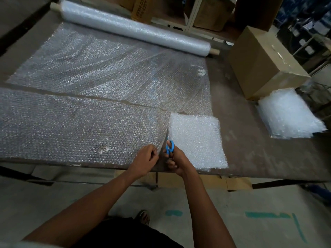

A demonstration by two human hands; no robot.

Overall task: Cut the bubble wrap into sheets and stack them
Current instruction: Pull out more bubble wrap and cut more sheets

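- The step in hand looks like the cutting: a cross cut started at the near edge of the tabletop (250,154), running up through the near strip of bubble wrap (71,126).
- The right hand (176,161) grips blue-handled scissors (169,146), blades pointing away into the wrap.
- The left hand (145,161) pinches the wrap's edge just left of the cut, holding it taut.
- A small pile of cut sheets (196,140) lies just right of the scissors; a taller stack (290,115) sits at the right edge, beside a cardboard box (263,61).
- The roll (136,26) lies along the far edge, its wrap spread toward the person.
- Next, I judge, the blades must advance straight to the lengthwise slit to free a sheet.
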